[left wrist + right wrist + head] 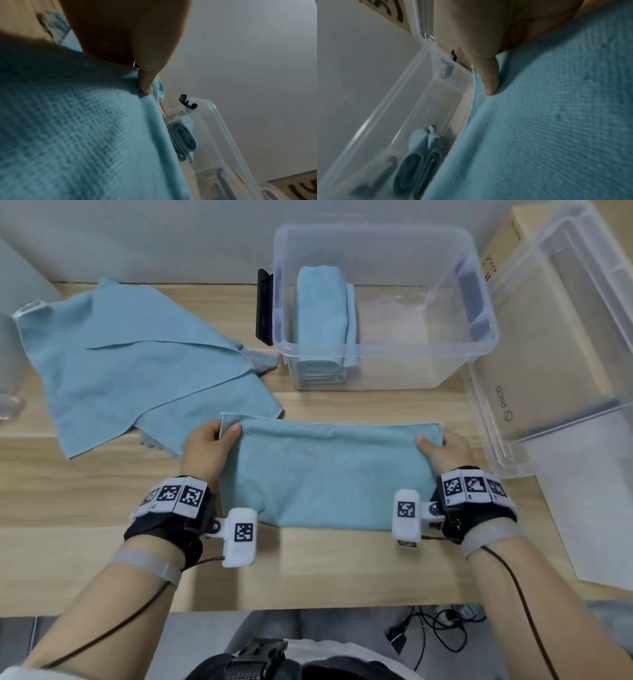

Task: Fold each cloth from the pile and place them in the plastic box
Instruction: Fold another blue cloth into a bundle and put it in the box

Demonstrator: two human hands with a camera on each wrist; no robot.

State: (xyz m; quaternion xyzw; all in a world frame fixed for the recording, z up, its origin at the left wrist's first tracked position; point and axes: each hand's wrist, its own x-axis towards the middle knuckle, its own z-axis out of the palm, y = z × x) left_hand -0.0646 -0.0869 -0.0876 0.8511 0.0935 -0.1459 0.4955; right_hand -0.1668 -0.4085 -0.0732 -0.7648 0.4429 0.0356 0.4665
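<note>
A light blue cloth (329, 474) lies folded in half on the wooden table (102, 501) in front of me. My left hand (209, 446) pinches its far left corner, thumb (145, 82) on top. My right hand (442, 448) pinches the far right corner, thumb (489, 79) pressed on the fabric (556, 121). The clear plastic box (383, 347) stands behind the cloth and holds folded blue cloths (322, 316) along its left side. A pile of unfolded blue cloths (137, 361) is spread at the back left.
A clear lid (561, 344) leans at the right beside a cardboard box (507, 244). A black clip handle (265, 306) juts from the plastic box's left side. Cables (442, 631) lie on the floor below the table's front edge.
</note>
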